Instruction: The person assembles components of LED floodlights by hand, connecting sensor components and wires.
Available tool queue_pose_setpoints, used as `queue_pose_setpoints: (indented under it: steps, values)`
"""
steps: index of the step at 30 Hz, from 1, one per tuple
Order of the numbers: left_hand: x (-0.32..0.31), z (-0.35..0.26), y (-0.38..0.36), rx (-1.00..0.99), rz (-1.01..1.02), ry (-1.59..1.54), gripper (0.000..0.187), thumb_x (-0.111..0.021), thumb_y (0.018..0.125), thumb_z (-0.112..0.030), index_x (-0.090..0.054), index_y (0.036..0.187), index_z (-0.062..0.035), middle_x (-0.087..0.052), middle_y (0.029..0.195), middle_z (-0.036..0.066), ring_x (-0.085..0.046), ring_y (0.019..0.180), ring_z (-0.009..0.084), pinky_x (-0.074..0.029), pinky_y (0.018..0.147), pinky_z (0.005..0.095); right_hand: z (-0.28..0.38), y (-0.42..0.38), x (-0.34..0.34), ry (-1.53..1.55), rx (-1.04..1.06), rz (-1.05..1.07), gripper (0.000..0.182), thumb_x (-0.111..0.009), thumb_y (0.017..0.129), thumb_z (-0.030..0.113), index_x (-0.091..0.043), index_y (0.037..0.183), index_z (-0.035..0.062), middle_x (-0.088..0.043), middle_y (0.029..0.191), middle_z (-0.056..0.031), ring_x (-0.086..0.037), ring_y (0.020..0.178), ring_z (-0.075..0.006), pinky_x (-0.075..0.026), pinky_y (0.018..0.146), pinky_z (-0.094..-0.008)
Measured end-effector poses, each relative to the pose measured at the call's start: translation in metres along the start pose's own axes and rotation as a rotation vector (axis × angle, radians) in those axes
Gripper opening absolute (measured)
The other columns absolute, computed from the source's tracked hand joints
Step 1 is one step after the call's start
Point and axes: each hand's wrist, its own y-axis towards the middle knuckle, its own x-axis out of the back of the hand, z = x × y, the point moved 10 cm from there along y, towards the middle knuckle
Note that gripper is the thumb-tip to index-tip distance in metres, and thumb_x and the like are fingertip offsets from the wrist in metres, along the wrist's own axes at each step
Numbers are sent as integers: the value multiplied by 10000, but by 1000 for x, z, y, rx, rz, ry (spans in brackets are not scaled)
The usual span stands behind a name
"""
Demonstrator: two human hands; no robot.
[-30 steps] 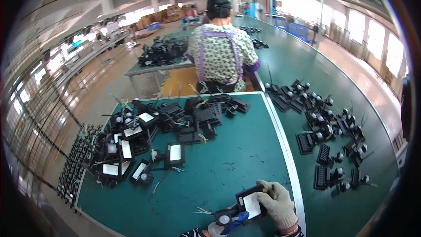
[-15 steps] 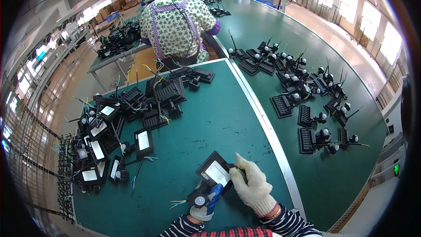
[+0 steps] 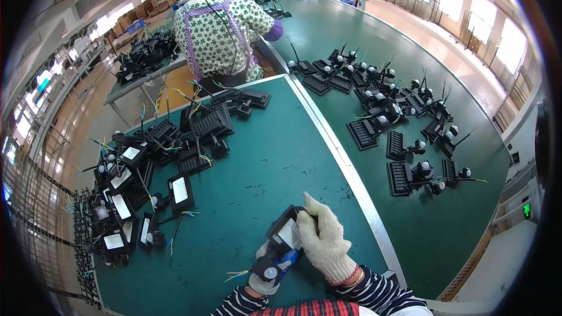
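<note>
A black floodlight (image 3: 287, 235) with a pale front panel and a round motion sensor (image 3: 270, 273) is tilted above the green table, near my body. My left hand (image 3: 266, 284), in a blue and white glove, grips it from below beside the sensor. Coloured wire ends (image 3: 237, 275) stick out to the left. On the lamp's right edge, the bent fingers of my right hand (image 3: 326, 243), in a cream knitted glove, are closed. Whether a small piece also sits between those fingertips is hidden.
More floodlights (image 3: 121, 205) lie piled along the table's left side. Beyond the metal rail (image 3: 336, 146), several finned floodlights (image 3: 404, 178) rest on a green belt (image 3: 433, 228). Small dark scraps (image 3: 254, 186) dot the table. A person (image 3: 219, 32) sits ahead with their back to me.
The floodlight has turned in my hands, its front now looking narrower. My right hand has shifted slightly left, staying at its edge. The whole view has swung a little.
</note>
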Motion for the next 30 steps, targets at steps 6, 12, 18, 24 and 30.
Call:
queue_pose_setpoints:
  steps: [6, 12, 18, 24, 30]
  values:
    - [9, 25, 1, 178, 35, -325, 707, -791, 868, -96, -426, 1470, -33, -579, 1363, 113, -565, 1264, 229, -466, 1077, 383, 9, 14, 9, 96, 173, 30, 344, -708, 929, 120, -665, 1252, 11, -679, 906, -122, -669, 801, -187, -538, 729, -310]
    - [-5, -21, 13, 227, 89, -149, 556, -790, 861, -43, -572, 1373, -43, -661, 1293, 102, -623, 1178, 178, -485, 1043, 338, 34, 42, 28, -222, 354, 405, 321, -715, 924, 218, -704, 1221, 96, -672, 871, -89, -684, 743, -253, -541, 653, -343]
    - [-9, -39, 19, 174, 252, -10, 528, -768, 860, 12, -593, 1356, -32, -673, 1268, 87, -642, 1121, 172, -514, 984, 313, 41, 44, 28, -379, 426, 482, 328, -746, 894, 188, -723, 1209, 100, -666, 837, -69, -669, 720, -247, -538, 647, -339]
    - [-16, -30, 17, 330, 262, 26, 553, -714, 923, -54, -506, 1434, -10, -632, 1329, 130, -627, 1171, 192, -514, 1042, 343, 56, 35, 17, -102, 370, 487, 320, -696, 944, 223, -696, 1239, 98, -693, 902, -108, -695, 779, -262, -553, 684, -341]
    - [-11, -33, 20, 167, 333, 344, 526, -624, 1010, -240, -476, 1462, -16, -602, 1385, 148, -587, 1274, 251, -451, 1116, 358, 41, 29, 20, -179, 261, 493, 324, -677, 954, 230, -695, 1242, 85, -696, 901, -122, -700, 772, -263, -556, 685, -348]
